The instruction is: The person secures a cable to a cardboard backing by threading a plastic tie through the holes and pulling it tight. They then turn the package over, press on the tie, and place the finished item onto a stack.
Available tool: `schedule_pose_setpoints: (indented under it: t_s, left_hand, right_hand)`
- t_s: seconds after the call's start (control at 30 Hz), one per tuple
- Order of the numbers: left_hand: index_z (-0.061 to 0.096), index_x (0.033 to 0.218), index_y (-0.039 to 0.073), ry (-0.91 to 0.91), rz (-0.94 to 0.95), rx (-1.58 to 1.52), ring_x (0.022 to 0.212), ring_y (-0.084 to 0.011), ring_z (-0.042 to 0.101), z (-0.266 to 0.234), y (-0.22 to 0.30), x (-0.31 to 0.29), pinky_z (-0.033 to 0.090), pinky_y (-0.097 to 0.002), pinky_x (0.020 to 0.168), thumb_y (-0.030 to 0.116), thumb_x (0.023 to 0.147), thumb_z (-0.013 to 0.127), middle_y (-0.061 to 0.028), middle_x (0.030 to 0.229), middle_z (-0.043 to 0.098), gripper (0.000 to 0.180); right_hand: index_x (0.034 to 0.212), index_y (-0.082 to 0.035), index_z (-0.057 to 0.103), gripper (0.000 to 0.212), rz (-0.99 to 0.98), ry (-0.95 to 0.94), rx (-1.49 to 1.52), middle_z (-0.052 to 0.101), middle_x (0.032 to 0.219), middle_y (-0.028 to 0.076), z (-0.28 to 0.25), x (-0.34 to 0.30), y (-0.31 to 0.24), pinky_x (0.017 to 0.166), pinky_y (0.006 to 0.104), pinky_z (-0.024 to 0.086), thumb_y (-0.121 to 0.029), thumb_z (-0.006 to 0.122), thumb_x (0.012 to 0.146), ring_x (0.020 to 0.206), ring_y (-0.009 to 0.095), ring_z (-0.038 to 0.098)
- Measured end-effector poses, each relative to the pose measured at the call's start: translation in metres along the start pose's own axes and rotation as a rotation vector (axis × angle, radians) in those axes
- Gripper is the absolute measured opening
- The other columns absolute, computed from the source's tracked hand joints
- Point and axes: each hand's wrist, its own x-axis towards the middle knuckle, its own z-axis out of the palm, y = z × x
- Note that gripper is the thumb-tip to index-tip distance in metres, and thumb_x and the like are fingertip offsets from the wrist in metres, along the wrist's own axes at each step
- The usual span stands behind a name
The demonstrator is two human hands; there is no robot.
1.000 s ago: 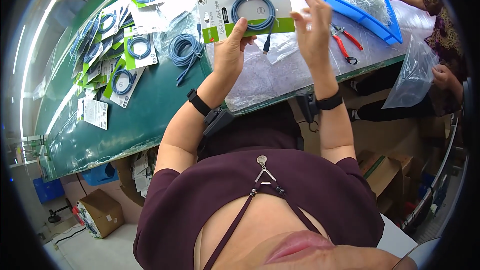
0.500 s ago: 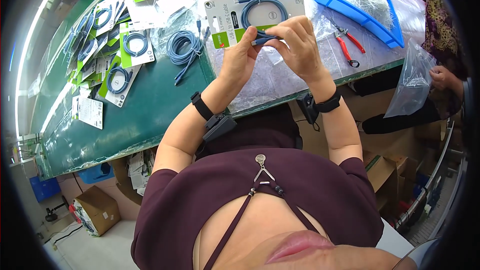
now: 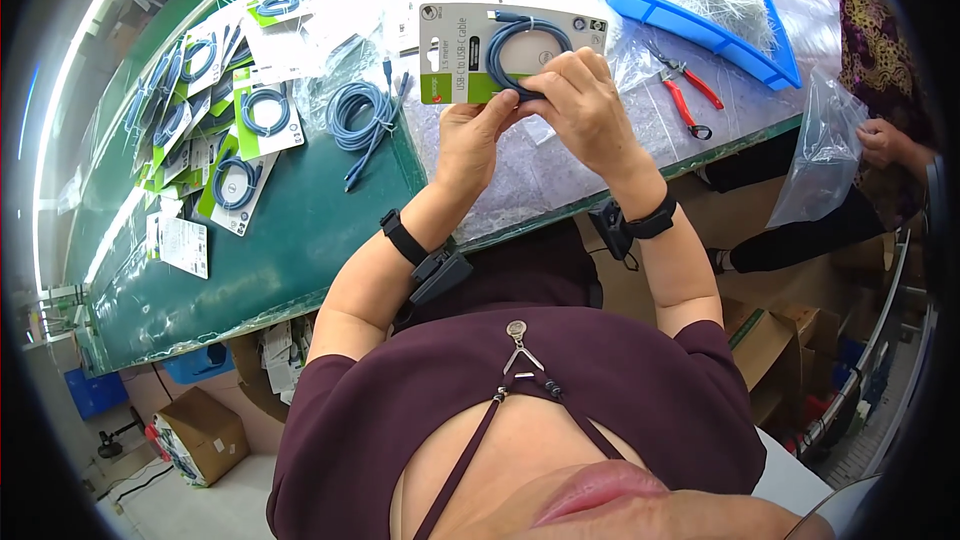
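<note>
A white, green and grey backing card is held up over the table, with a coiled blue cable lying against its front. My left hand grips the card's lower edge, thumb in front near the bottom of the coil. Closed in a pinch at the coil's lower right, my right hand hides that part of the cable and the card's corner. Both hands' fingertips nearly meet there. A loose coil of blue cable rests on the green table left of my hands.
Carded cables lie heaped at the left on the green tabletop. Red-handled cutters and a blue tray of clear strips are at the right. Beside them another person's hand holds a clear plastic bag.
The cable end that stuck out between my fingers is now hidden behind them. My right fingers have closed in on the coil's lower edge, and my left thumb lies lower.
</note>
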Motion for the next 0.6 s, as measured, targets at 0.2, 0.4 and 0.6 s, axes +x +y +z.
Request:
schedule_pose_setpoints:
  t_s: [0.2,0.4,0.6]
  left_hand:
    - [0.063,0.102,0.001,0.004,-0.032,-0.024,0.088,-0.0173,0.065,0.005,0.002,0.000,0.055,-0.0340,0.083,0.005,0.089,0.061,-0.0087,0.097,0.066,0.014]
    - [0.063,0.103,0.001,-0.029,-0.016,-0.017,0.087,-0.0171,0.065,0.003,0.000,-0.002,0.056,-0.0354,0.082,0.006,0.088,0.062,-0.0089,0.098,0.066,0.015]
    - [0.061,0.105,0.001,-0.011,-0.016,-0.007,0.087,-0.0170,0.065,0.008,-0.001,-0.005,0.056,-0.0347,0.081,0.007,0.087,0.065,-0.0084,0.099,0.065,0.019]
  right_hand:
    - [0.122,-0.011,0.052,0.068,0.037,0.054,0.006,0.052,0.118,0.008,-0.013,0.008,0.008,0.094,0.0357,0.040,-0.017,0.080,0.061,0.109,0.026,0.046]
    - [0.131,-0.009,0.045,0.079,0.141,0.009,0.225,0.045,0.130,0.011,-0.010,-0.001,0.014,0.100,0.0386,0.037,-0.017,0.082,0.062,0.119,0.030,0.041]
    - [0.131,-0.006,0.044,0.078,0.143,0.014,0.187,0.047,0.128,0.012,-0.006,-0.004,0.010,0.100,0.0383,0.037,-0.013,0.081,0.063,0.116,0.031,0.043]
